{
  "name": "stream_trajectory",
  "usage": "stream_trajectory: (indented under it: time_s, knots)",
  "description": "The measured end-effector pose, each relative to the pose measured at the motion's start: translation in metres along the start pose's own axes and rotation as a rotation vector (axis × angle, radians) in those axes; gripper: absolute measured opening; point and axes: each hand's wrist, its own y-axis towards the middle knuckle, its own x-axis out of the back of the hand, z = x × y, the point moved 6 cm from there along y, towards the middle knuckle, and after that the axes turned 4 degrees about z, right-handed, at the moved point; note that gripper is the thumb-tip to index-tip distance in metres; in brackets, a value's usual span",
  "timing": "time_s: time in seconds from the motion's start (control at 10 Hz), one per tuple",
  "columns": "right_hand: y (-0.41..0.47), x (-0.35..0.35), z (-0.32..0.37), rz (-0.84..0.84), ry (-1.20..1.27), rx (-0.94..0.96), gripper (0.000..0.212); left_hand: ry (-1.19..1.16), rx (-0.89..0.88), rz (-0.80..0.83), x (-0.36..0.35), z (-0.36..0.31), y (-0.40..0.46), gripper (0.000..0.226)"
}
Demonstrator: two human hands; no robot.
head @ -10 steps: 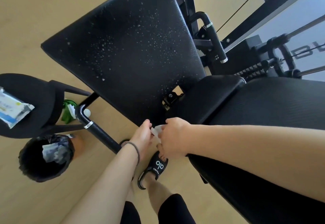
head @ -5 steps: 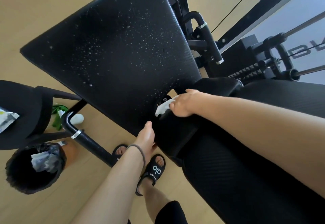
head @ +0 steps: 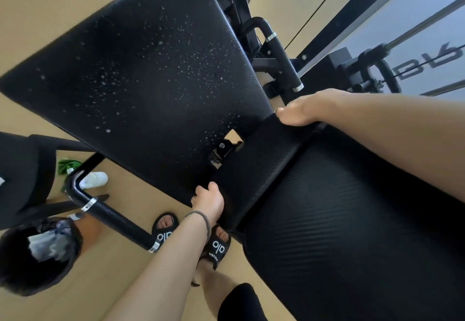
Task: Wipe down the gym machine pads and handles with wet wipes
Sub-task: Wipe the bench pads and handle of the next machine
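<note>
A large black back pad (head: 151, 81), speckled with white droplets, tilts across the middle. Below it lies a small black pad (head: 256, 169), and a big ribbed seat pad (head: 352, 232) fills the lower right. My left hand (head: 208, 199) grips the small pad's near edge, fingers curled round it. My right hand (head: 299, 111) lies on the small pad's far corner, beside the back pad's edge. The wet wipe is hidden under that hand. One black handle (head: 281, 58) stands behind my right hand, another handle (head: 113, 217) runs left of my left wrist.
A black-lined bin (head: 32, 257) with used wipes stands on the wooden floor at lower left. A white bottle with green cloth (head: 93, 179) lies behind the left handle. Another black pad (head: 22, 177) sits at the left edge. Machine frame and cables (head: 377, 68) fill the upper right.
My right hand slid with the wipe from the small pad's middle to its far corner. My left hand moved onto the pad's near edge and took hold. The view shifted closer.
</note>
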Motion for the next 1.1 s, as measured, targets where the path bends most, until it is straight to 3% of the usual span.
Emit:
stream_trajectory:
  time_s: [0.2,0.3,0.4,0.6,0.7,0.8,0.9,1.0,1.1]
  knots:
    - [-0.04,-0.01,-0.009,0.048,-0.159,-0.063,0.056,0.026,0.011,0.032,0.004,-0.004,-0.012,0.05]
    - [-0.043,-0.02,-0.001,0.053,-0.253,-0.129,0.064,0.092,-0.056,0.038,0.004,-0.007,-0.012,0.049]
    - [-0.024,-0.015,0.009,-0.024,-0.177,-0.134,0.068,0.096,-0.098,0.035,0.004,-0.005,-0.006,0.047]
    - [-0.012,-0.023,0.065,-0.045,0.052,0.031,0.054,0.121,-0.079,0.059,0.008,-0.003,-0.014,0.048]
    - [-0.014,-0.056,0.121,0.066,0.148,0.206,0.043,0.136,-0.226,-0.013,0.031,0.0,-0.016,0.051]
    - [-0.001,-0.065,0.16,-0.006,0.358,0.258,0.038,0.33,-0.469,-0.242,0.092,0.0,-0.025,0.048]
    - [0.006,-0.067,0.19,-0.126,0.674,0.211,0.036,0.714,-0.647,-0.516,0.155,0.008,-0.025,0.04]
    - [-0.008,-0.076,0.216,-0.375,0.925,0.25,0.046,1.014,-0.656,-0.6,0.196,0.024,-0.012,0.03]
    - [-0.019,-0.098,0.25,-0.414,0.994,0.315,0.061,1.188,-0.728,-0.624,0.218,0.031,-0.002,0.022]
